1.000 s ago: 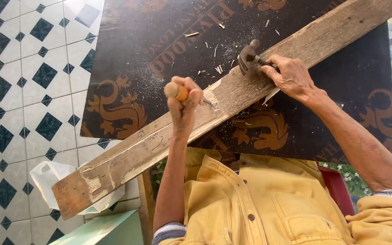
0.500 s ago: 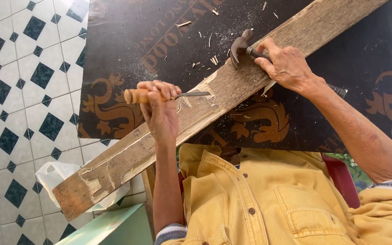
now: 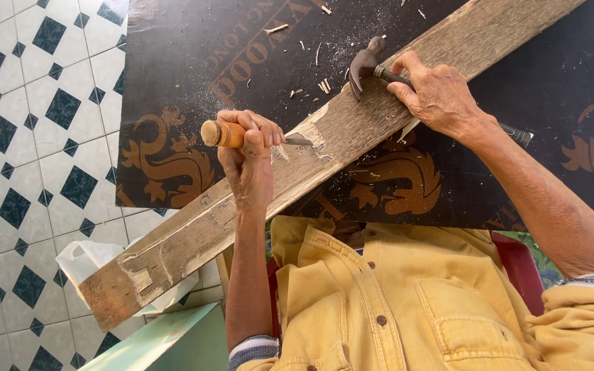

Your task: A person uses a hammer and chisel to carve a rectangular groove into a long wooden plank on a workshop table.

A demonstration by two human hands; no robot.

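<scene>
Nearest the camera is the person's yellow button-up shirt [image 3: 407, 302], with both forearms reaching out over the work. The left hand [image 3: 249, 161] is wrapped in a closed fist around the orange wooden handle of one chisel [image 3: 242, 135], held nearly flat so its steel blade rests on the pale, freshly cut patch of the long weathered wooden plank [image 3: 297, 161]. That single plank lies slantwise across the dark patterned board serving as a bench [image 3: 173, 82], its lower end jutting past the edge over the blue-and-white tiled floor [image 3: 29, 172].

Farther out, the right hand [image 3: 438, 93] presses down on the plank with its fingers closed around the neck of one steel claw hammer [image 3: 369, 62], whose head lies on the wood.

For the paring cut to go cleanly, I judge the chisel should stay low and follow the grain, taking thin shavings, while the far hand pins the plank firmly so it cannot skid.

A scatter of wood chips [image 3: 276, 29] lies beyond, too many to count.
</scene>
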